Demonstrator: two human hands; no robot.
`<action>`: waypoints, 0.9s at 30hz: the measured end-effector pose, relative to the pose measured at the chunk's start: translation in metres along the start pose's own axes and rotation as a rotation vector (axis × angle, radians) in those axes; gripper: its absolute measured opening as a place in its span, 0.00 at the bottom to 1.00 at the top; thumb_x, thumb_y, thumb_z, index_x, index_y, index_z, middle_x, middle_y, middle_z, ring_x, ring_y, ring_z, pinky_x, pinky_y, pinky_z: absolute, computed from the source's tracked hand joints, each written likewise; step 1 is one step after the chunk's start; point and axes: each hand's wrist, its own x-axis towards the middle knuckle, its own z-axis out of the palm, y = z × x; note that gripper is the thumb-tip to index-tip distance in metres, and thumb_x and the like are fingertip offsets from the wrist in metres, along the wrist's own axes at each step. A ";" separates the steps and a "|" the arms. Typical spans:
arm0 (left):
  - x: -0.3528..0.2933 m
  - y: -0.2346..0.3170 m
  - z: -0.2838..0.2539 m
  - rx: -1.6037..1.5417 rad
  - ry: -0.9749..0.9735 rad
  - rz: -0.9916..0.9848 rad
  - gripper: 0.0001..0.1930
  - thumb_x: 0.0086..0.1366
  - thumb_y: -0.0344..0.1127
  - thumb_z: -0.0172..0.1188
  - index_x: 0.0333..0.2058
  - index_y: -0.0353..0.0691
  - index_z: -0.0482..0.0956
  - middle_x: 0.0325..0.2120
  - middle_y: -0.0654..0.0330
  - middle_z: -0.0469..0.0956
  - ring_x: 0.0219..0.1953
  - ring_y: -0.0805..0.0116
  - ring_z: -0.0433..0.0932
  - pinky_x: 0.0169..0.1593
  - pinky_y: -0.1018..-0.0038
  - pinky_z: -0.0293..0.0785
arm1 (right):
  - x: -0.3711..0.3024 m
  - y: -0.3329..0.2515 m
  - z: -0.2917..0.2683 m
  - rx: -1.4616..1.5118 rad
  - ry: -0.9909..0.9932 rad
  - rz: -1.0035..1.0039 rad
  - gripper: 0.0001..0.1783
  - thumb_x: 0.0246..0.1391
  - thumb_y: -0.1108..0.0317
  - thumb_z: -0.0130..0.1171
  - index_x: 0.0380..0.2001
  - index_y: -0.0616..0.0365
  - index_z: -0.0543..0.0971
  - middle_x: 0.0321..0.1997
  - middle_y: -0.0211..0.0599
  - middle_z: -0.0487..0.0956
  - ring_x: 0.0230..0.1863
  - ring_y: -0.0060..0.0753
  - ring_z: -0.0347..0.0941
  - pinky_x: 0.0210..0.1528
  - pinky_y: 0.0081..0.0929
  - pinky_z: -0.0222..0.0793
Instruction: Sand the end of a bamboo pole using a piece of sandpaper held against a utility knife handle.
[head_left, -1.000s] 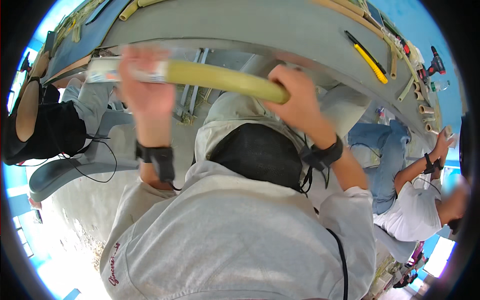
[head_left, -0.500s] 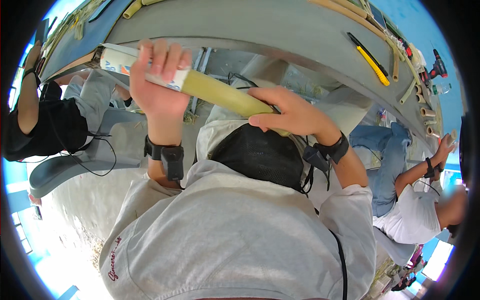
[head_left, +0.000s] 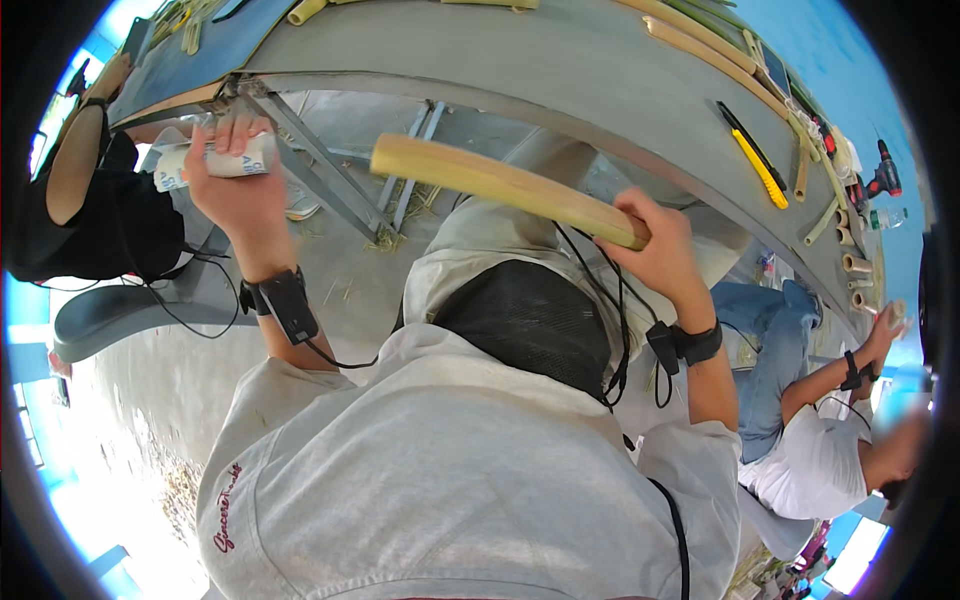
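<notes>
My right hand (head_left: pixel 662 245) grips the right end of a yellow-green bamboo tube (head_left: pixel 490 187), fingers wrapped round it. The tube slants above my lap, and its left end points up toward the table and is free. Off to the left, apart from the tube, my left hand (head_left: pixel 238 200) is closed round a curled white sheet (head_left: pixel 262 155) with blue print. The sheet's other face is hidden from me. A black strap with a small box sits on each of my wrists.
The grey table (head_left: pixel 450 60) curves across in front of me, with a yellow-black utility knife (head_left: pixel 758 165) at its right. Bamboo strips (head_left: pixel 700 45) and short tubes (head_left: pixel 857 263) lie along the far and right side, near a drill (head_left: pixel 884 175). People sit on both sides.
My left hand has slid off the bamboo tube to the left, taking the white sheet with it. The right hand has shifted right with the tube, whose left end is now bare.
</notes>
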 end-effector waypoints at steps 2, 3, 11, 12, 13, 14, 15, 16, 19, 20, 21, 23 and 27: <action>0.000 0.010 -0.007 0.033 -0.072 -0.059 0.09 0.71 0.35 0.57 0.32 0.44 0.68 0.24 0.67 0.62 0.28 0.73 0.63 0.45 0.69 0.62 | -0.005 0.005 0.000 0.050 0.056 0.039 0.21 0.46 0.62 0.77 0.40 0.52 0.78 0.33 0.41 0.84 0.35 0.48 0.83 0.38 0.35 0.76; -0.001 0.012 -0.010 0.039 -0.060 -0.034 0.09 0.71 0.36 0.57 0.32 0.44 0.68 0.24 0.66 0.62 0.29 0.72 0.63 0.45 0.69 0.62 | -0.007 0.007 0.001 0.084 0.087 0.056 0.21 0.45 0.64 0.77 0.40 0.52 0.78 0.33 0.41 0.84 0.35 0.47 0.83 0.38 0.34 0.77; -0.013 -0.003 -0.023 0.142 -0.155 -0.197 0.08 0.70 0.39 0.54 0.35 0.41 0.69 0.26 0.64 0.64 0.30 0.69 0.63 0.46 0.66 0.61 | -0.016 0.017 -0.005 -0.028 0.228 0.028 0.21 0.42 0.70 0.75 0.41 0.54 0.78 0.33 0.40 0.83 0.34 0.43 0.82 0.40 0.31 0.76; -0.013 -0.005 -0.022 0.135 -0.138 -0.181 0.09 0.70 0.39 0.53 0.35 0.41 0.70 0.26 0.63 0.64 0.30 0.69 0.63 0.46 0.65 0.61 | -0.018 0.017 -0.006 -0.049 0.241 0.024 0.21 0.42 0.71 0.75 0.41 0.54 0.78 0.33 0.40 0.83 0.34 0.43 0.82 0.40 0.31 0.76; -0.014 -0.008 -0.020 0.172 -0.158 -0.199 0.09 0.69 0.39 0.53 0.36 0.40 0.70 0.27 0.63 0.64 0.30 0.68 0.63 0.46 0.65 0.62 | -0.018 0.017 -0.007 -0.058 0.246 0.018 0.21 0.41 0.72 0.74 0.41 0.54 0.78 0.33 0.40 0.83 0.34 0.44 0.82 0.40 0.31 0.76; -0.015 -0.009 -0.019 0.190 -0.154 -0.201 0.09 0.69 0.40 0.53 0.36 0.40 0.70 0.27 0.63 0.64 0.30 0.68 0.64 0.46 0.65 0.62 | -0.019 0.017 -0.007 -0.067 0.251 0.012 0.22 0.40 0.72 0.74 0.41 0.54 0.78 0.33 0.40 0.82 0.35 0.44 0.81 0.40 0.31 0.76; -0.016 -0.011 -0.019 0.200 -0.138 -0.204 0.10 0.69 0.40 0.54 0.37 0.40 0.70 0.27 0.62 0.65 0.30 0.67 0.64 0.46 0.65 0.62 | -0.020 0.017 -0.008 -0.075 0.257 0.005 0.22 0.39 0.73 0.74 0.41 0.54 0.78 0.33 0.40 0.82 0.35 0.44 0.81 0.40 0.31 0.76; -0.017 -0.013 -0.018 0.204 -0.168 -0.217 0.10 0.69 0.40 0.54 0.37 0.40 0.70 0.27 0.62 0.65 0.30 0.67 0.64 0.46 0.65 0.62 | -0.020 0.018 -0.008 -0.082 0.276 -0.012 0.22 0.39 0.73 0.74 0.40 0.54 0.78 0.33 0.39 0.82 0.35 0.45 0.81 0.40 0.32 0.75; -0.019 -0.018 -0.018 0.206 -0.223 -0.259 0.11 0.68 0.41 0.55 0.38 0.39 0.70 0.27 0.63 0.65 0.31 0.68 0.65 0.46 0.66 0.62 | -0.022 0.018 -0.008 -0.116 0.319 -0.040 0.21 0.39 0.73 0.74 0.40 0.54 0.78 0.33 0.39 0.82 0.35 0.47 0.80 0.39 0.33 0.75; -0.020 -0.020 -0.017 0.218 -0.241 -0.271 0.12 0.68 0.41 0.56 0.39 0.39 0.70 0.26 0.63 0.65 0.30 0.68 0.65 0.46 0.67 0.61 | -0.023 0.019 -0.008 -0.136 0.323 -0.033 0.21 0.39 0.73 0.73 0.40 0.54 0.78 0.33 0.40 0.82 0.34 0.48 0.80 0.39 0.33 0.75; -0.021 -0.023 -0.016 0.233 -0.265 -0.295 0.12 0.68 0.42 0.57 0.40 0.39 0.70 0.26 0.63 0.65 0.30 0.69 0.65 0.46 0.68 0.61 | -0.024 0.019 -0.007 -0.151 0.333 -0.028 0.21 0.39 0.73 0.73 0.39 0.54 0.78 0.33 0.40 0.81 0.34 0.48 0.80 0.39 0.34 0.75; -0.023 -0.028 -0.011 0.344 -0.309 -0.348 0.15 0.67 0.42 0.58 0.42 0.36 0.70 0.25 0.62 0.66 0.28 0.69 0.65 0.42 0.69 0.63 | -0.024 0.019 -0.004 -0.107 0.292 0.037 0.20 0.40 0.72 0.74 0.39 0.54 0.78 0.32 0.41 0.81 0.34 0.49 0.79 0.39 0.34 0.74; -0.039 -0.042 0.006 0.712 -0.322 -0.461 0.21 0.66 0.43 0.61 0.48 0.31 0.72 0.23 0.60 0.68 0.24 0.68 0.67 0.35 0.70 0.66 | -0.023 0.016 0.006 -0.038 0.243 0.184 0.20 0.41 0.70 0.74 0.39 0.55 0.77 0.32 0.42 0.81 0.35 0.50 0.80 0.39 0.34 0.74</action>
